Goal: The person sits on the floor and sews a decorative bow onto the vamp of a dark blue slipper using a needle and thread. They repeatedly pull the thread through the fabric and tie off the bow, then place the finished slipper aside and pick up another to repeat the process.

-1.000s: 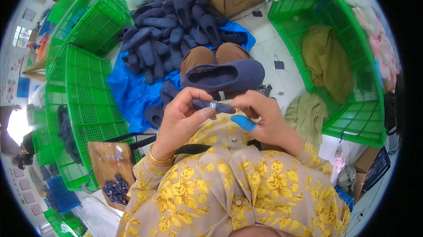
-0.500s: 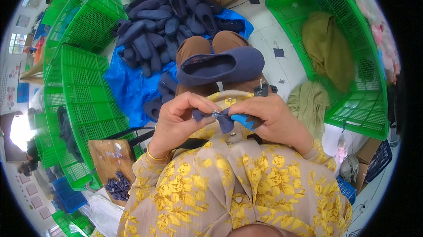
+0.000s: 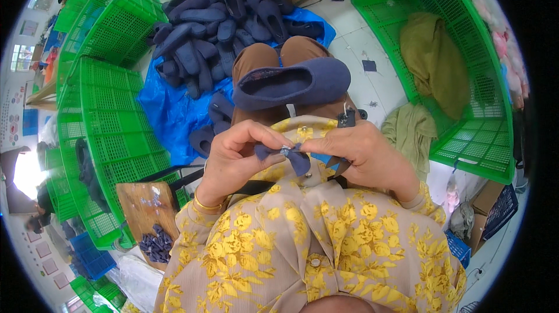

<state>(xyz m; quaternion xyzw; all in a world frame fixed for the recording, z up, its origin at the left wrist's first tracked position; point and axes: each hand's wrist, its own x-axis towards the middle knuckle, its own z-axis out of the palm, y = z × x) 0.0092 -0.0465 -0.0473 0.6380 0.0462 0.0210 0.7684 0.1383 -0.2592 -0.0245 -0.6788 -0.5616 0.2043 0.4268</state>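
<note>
Over my lap, my left hand pinches a small navy fabric bow with a sparkly piece at its middle. From the other side my right hand closes its thumb and forefinger on a thin, needle-like sliver at the bow's centre. Tucked in the right palm is a blue and dark tool that looks like thread snips, partly hidden by the fingers. A navy slip-on shoe lies across my knees, its opening facing up. A small dark block with pale thread at its top sits just beyond the right hand.
Many navy shoes are heaped on a blue sheet ahead. Green crates stand at left and right, the right one holding olive cloth. Small navy bows lie on a wooden board beside me.
My right hand has shifted very slightly to the right and turned, so less blue of the tool shows. The left hand, bow and shoe stay nearly in place.
</note>
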